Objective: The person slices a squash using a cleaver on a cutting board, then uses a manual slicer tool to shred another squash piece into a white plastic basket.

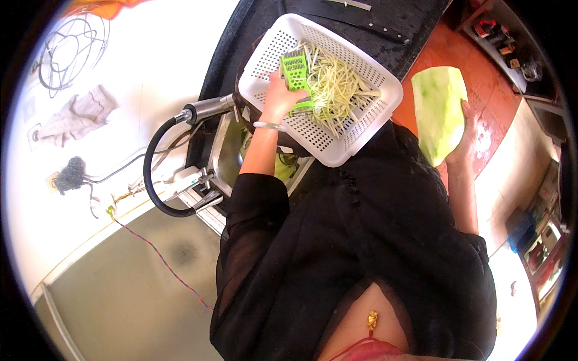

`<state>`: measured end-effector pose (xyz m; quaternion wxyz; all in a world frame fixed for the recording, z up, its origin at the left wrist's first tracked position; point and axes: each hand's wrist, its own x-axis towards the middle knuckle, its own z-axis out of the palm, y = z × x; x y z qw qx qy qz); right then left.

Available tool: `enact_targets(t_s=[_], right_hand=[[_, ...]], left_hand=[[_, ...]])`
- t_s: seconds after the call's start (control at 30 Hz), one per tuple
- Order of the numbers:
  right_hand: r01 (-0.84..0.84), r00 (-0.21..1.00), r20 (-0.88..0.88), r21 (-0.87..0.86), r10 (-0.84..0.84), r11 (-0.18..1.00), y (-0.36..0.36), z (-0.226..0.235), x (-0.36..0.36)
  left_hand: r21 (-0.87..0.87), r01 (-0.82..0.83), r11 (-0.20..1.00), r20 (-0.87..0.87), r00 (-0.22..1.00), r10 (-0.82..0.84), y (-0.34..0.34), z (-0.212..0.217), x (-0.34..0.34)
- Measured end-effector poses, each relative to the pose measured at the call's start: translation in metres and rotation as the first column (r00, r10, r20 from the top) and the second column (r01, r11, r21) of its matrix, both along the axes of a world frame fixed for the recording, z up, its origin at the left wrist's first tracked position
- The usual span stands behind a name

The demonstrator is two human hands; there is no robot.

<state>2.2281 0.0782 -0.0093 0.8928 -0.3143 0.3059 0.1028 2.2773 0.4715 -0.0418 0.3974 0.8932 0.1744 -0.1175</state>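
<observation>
My left hand (282, 97) is closed around a green grater (295, 72) that stands inside a white perforated basket (325, 155). Beside the grater, pale green shreds (337, 84) lie heaped on the basket's floor. Off to the right of the basket, my right hand (463, 138) grips a large peeled pale green gourd (438, 111) by its right side. The gourd is apart from the grater, and its near face looks smooth. Part of the grater is covered by my left fingers.
The basket sits over a dark counter (253, 36) beside a sink (226, 150) with green peelings in it. A faucet with a black hose (150, 156) stands to the left. At the back lies a knife (367, 24). Shelves (512, 54) stand at the far right.
</observation>
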Motion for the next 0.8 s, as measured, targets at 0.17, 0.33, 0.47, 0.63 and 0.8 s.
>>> enact_targets(t_s=[0.17, 0.33, 0.47, 0.63, 0.8], right_hand=[[-0.045, 0.994, 0.1, -0.027, 0.048, 0.999, 0.022, 0.012, 0.01], [-0.285, 0.913, 0.24, -0.199, 0.328, 0.938, 0.049, 0.025, 0.026], [-0.387, 0.848, 0.276, -0.263, 0.453, 0.884, 0.085, 0.037, 0.047], [-0.518, 0.714, 0.429, -0.207, 0.553, 0.83, 0.126, 0.053, 0.065], [-0.607, 0.648, 0.374, -0.272, 0.663, 0.747, 0.156, 0.053, 0.062]], left_hand=[[-0.368, -0.11, 0.924, -0.042, 0.994, 0.101, -0.002, 0.009, 0.001], [-0.801, -0.234, 0.551, -0.04, 0.939, 0.341, -0.033, 0.049, -0.032], [-0.871, -0.224, 0.438, -0.046, 0.923, 0.382, -0.065, 0.067, -0.057], [-0.834, -0.118, 0.539, 0.122, 0.913, 0.389, -0.087, 0.069, -0.078], [-0.694, -0.083, 0.716, 0.324, 0.851, 0.413, -0.106, 0.063, -0.089]])
